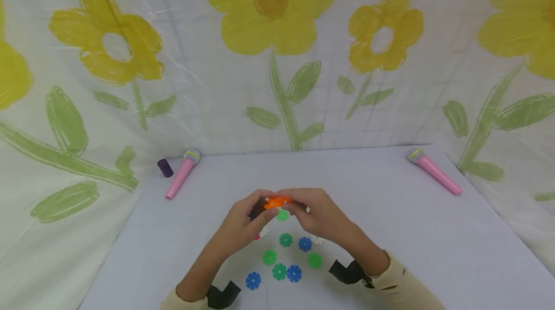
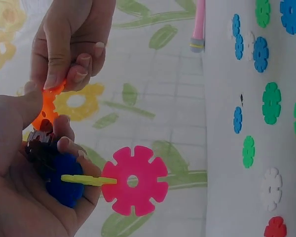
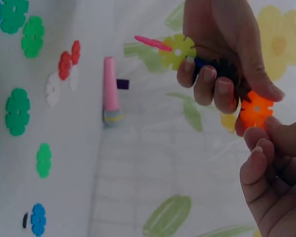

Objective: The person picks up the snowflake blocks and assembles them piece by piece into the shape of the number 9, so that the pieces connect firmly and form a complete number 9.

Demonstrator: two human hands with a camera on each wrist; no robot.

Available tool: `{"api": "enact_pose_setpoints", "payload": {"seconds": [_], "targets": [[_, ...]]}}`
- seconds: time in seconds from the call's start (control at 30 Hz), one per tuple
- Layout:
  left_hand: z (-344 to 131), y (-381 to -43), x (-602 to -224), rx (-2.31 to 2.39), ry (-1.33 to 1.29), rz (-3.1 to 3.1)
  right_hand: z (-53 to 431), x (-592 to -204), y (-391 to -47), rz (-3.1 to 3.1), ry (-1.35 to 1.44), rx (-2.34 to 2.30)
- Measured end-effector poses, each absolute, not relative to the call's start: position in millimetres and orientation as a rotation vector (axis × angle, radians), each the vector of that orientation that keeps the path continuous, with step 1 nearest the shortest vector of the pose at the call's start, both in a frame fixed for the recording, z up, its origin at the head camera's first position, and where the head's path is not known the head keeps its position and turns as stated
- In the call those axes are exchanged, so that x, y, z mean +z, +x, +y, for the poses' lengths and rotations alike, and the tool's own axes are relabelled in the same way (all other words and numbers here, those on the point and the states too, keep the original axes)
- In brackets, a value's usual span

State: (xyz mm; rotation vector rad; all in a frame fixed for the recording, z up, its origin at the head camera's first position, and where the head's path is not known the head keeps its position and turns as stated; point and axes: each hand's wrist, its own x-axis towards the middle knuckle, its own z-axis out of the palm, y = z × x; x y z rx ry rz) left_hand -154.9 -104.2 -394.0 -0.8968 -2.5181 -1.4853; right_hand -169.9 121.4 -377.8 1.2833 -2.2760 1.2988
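Observation:
My left hand [image 1: 238,226] holds a linked chain of notched snowflake discs. In the left wrist view a pink disc [image 2: 148,183] sticks out past the fingers, joined edge to edge to a yellow disc [image 2: 86,180]. The yellow one meets a blue disc [image 2: 64,195] in the palm, and dark discs [image 2: 41,152] lie beyond it, partly hidden by fingers. At the chain's other end is an orange disc [image 3: 250,117]. My right hand [image 1: 321,211] pinches this orange disc between thumb and fingertips, opposite the left thumb. Both hands are raised above the table.
Loose green discs [image 1: 270,257], blue discs [image 1: 253,281], white discs [image 1: 317,239] and red discs [image 3: 64,66] lie on the white table [image 1: 390,194]. Toy microphones lie at back left [image 1: 181,177] and back right [image 1: 438,174], with a dark purple cylinder [image 1: 165,168] at left. A flowered curtain [image 1: 208,108] hangs behind.

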Motion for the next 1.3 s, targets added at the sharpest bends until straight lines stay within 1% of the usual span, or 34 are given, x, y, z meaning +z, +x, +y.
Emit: {"api": "enact_pose_setpoints", "payload": {"seconds": [0.13, 0.33, 0.47, 0.67, 0.8, 0.9, 1.0, 1.3], "targets": [[-99, -154, -398, -1.462, -0.938, -2.529, 121, -382, -167, -2.301, 1.26, 1.275], [-93, -154, -399, -1.526, -0.979, -2.5, 131, -388, -167, -2.364, 1.247, 1.426], [-96, -155, -399, -1.527, -0.992, -2.484, 139, -386, -166, -2.423, 1.254, 1.386], [-113, -161, -394, -1.433, -0.902, -2.485, 147, -388, -167, -2.563, 1.231, 1.229], [-129, -165, -388, -1.399, -0.831, -2.448, 148, -400, -175, -2.793, 1.351, 1.12], [-140, -168, -385, -1.38, -0.783, -2.423, 138, -412, -180, -3.016, 1.517, 0.941], [-146, -169, -384, -1.375, -0.744, -2.398, 122, -423, -179, -3.11, 1.667, 0.762], [-150, -171, -382, -1.394, -0.676, -2.378, 65, -435, -164, -3.117, 1.865, 0.536]]}}
